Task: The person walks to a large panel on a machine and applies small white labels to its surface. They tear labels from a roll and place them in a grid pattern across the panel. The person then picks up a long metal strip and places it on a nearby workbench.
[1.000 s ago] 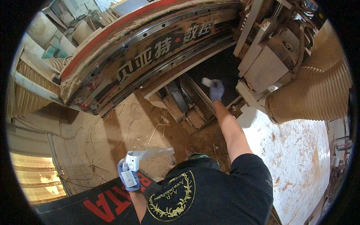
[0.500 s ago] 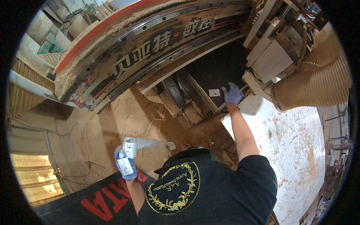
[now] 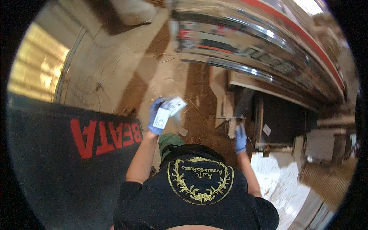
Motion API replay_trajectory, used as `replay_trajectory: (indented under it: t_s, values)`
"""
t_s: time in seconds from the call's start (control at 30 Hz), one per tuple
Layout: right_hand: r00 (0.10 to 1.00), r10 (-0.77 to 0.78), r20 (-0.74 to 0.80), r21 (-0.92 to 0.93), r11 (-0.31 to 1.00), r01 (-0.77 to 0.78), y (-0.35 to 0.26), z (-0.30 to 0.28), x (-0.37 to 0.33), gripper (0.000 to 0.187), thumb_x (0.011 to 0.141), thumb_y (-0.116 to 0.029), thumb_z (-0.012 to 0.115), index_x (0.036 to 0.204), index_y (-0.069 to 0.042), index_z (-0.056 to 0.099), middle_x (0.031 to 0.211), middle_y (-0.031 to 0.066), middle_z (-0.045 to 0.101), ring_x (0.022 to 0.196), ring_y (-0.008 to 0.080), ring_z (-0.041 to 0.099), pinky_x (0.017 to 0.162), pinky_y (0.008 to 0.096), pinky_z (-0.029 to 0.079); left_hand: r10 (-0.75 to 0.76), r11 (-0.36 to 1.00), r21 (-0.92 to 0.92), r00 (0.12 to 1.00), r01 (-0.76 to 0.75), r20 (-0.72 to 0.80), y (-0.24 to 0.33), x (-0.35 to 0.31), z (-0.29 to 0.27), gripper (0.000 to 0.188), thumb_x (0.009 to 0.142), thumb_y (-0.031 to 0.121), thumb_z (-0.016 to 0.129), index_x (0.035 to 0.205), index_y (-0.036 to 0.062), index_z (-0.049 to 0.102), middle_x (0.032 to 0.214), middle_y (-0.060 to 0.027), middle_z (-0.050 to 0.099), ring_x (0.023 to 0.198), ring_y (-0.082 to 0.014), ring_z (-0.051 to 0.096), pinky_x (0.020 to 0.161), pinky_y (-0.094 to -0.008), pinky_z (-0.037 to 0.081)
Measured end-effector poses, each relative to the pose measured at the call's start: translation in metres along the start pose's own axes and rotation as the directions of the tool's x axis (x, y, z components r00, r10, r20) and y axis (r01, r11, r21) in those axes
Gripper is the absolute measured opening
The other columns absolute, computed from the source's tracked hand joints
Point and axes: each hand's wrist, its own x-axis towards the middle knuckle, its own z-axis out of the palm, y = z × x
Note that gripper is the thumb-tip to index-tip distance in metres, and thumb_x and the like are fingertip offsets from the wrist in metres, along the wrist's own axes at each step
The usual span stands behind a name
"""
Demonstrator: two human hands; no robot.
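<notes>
My left hand, in a blue-grey glove, is closed around a roll of printed white labels. One white label lies across the back of that hand, and a pale strip of backing trails below the roll. My right hand, gloved in blue, hangs beside the machine bed. Though smeared by motion, its fingers look stretched out, with nothing visible in them. To its right a dark panel bears a small white label.
A long machine beam with rails crosses the far right. A white board lies at the near right, by a ribbed hose. On the left stands a black panel with red lettering. Dust and scraps cover the floor.
The view has swung to the left. My right hand has left the label on the dark panel and come back toward me. My left hand still holds the label roll.
</notes>
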Motion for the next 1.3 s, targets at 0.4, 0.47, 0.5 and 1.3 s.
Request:
replay_trajectory:
  t_s: [0.4, 0.47, 0.5, 1.3]
  values:
    - [0.727, -0.412, 0.549, 0.57, 0.821, 0.035, -0.306, 0.246, 0.05, 0.02, 0.082, -0.008, 0.056, 0.101, -0.001, 0.057, 0.102, 0.0085, 0.06, 0.094, 0.0145, 0.055, 0.085, 0.0277, 0.042, 0.042, 0.961, -0.259, 0.981, -0.092, -0.19, 0.007, 0.081, -0.155, 0.016, 0.082, 0.004, 0.048, 0.094, 0.001, 0.058, 0.093, -0.0093, 0.06, 0.083, -0.0165, 0.058, 0.075, -0.0287, 0.05]
    - [0.655, -0.421, 0.628, 0.62, 0.779, -0.093, -0.341, 0.283, 0.055, 0.025, 0.082, -0.007, 0.056, 0.106, -0.001, 0.052, 0.106, 0.0103, 0.057, 0.096, 0.0153, 0.054, 0.088, 0.0278, 0.04, 0.104, 0.981, -0.134, 0.96, -0.143, -0.261, 0.031, 0.096, -0.172, 0.016, 0.078, -0.002, 0.052, 0.093, 0.0011, 0.059, 0.091, -0.0087, 0.06, 0.081, -0.0153, 0.057, 0.074, -0.0286, 0.049]
    - [0.625, -0.456, 0.633, 0.635, 0.769, -0.082, -0.352, 0.3, 0.058, 0.027, 0.082, -0.007, 0.056, 0.108, -0.001, 0.05, 0.107, 0.0105, 0.057, 0.096, 0.0152, 0.054, 0.088, 0.0279, 0.04, 0.098, 0.98, -0.143, 0.959, -0.139, -0.266, 0.033, 0.105, -0.188, 0.016, 0.078, 0.0, 0.054, 0.093, 0.0018, 0.058, 0.09, -0.0084, 0.059, 0.08, -0.0154, 0.057, 0.074, -0.0287, 0.05]
    - [0.935, -0.263, 0.237, 0.546, 0.832, 0.096, -0.483, 0.447, 0.382, 0.031, 0.08, -0.012, 0.061, 0.108, -0.004, 0.054, 0.067, -0.0025, 0.048, 0.06, 0.0067, 0.048, 0.055, 0.0202, 0.042, 0.343, 0.906, 0.249, 0.938, -0.342, 0.04, 0.107, 0.534, -0.271, 0.051, 0.073, -0.001, 0.06, 0.12, 0.007, 0.041, 0.111, -0.0074, 0.05, 0.102, -0.0173, 0.051, 0.085, -0.0291, 0.044]
